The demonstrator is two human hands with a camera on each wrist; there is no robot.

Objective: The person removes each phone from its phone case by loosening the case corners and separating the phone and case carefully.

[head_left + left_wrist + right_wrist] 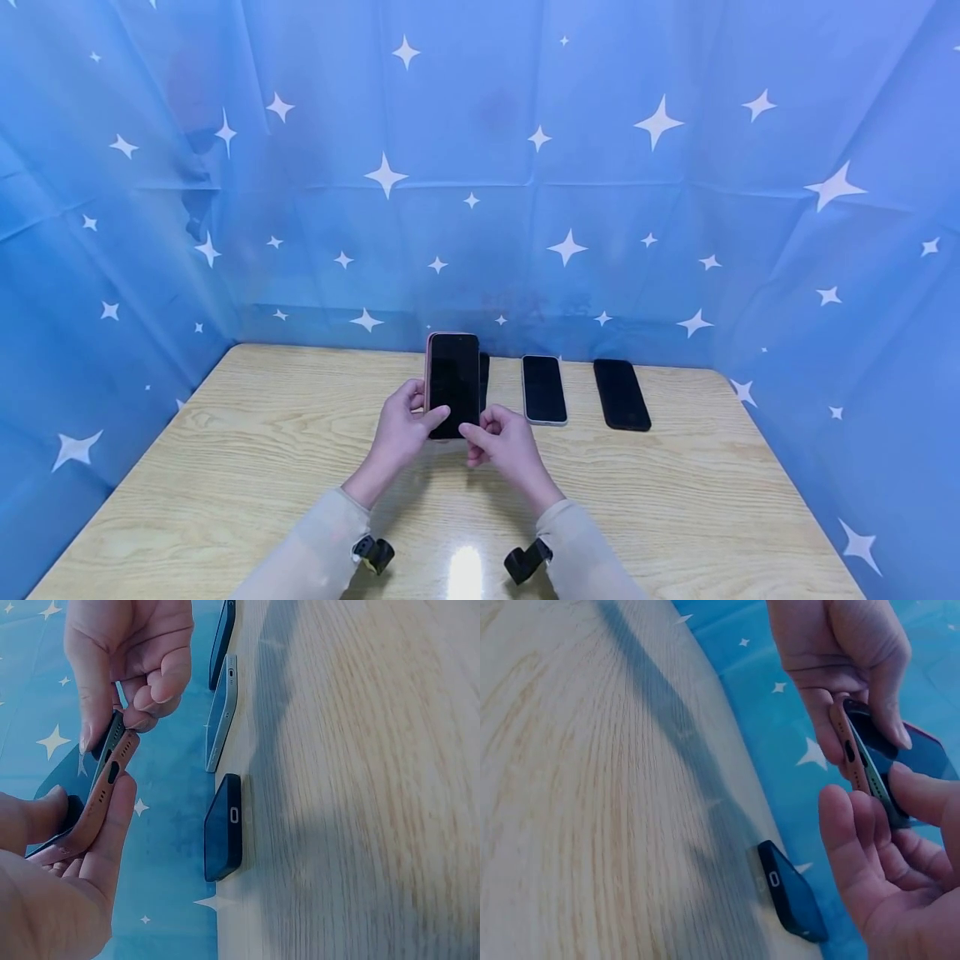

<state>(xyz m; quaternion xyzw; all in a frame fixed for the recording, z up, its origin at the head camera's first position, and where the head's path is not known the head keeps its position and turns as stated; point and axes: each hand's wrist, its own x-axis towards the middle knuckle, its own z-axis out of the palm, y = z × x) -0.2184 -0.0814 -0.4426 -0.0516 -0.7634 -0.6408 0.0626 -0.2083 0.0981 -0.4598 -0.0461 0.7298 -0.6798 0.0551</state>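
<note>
Above the table, a smartphone [454, 379] with a black screen is held up, screen toward me. Around its back and edges sits an orange-brown phone case [96, 810]. At the bottom corner on the right-hand side, the phone's dark green edge [110, 741] stands out from the case, leaving a gap; at the left corner the two stay together. My left hand [397, 429] grips phone and case from the left, thumb over the screen. With thumb on the glass and fingers at the edge, my right hand [513, 450] pinches the phone's lower right corner.
Three more phones lie along the back of the wooden table [225, 467]: a dark one [484, 379] partly hidden behind the held phone, a silver-edged one [544, 389], and a black one [622, 396] farther right. A blue star-patterned curtain [480, 100] encloses the table's back and sides.
</note>
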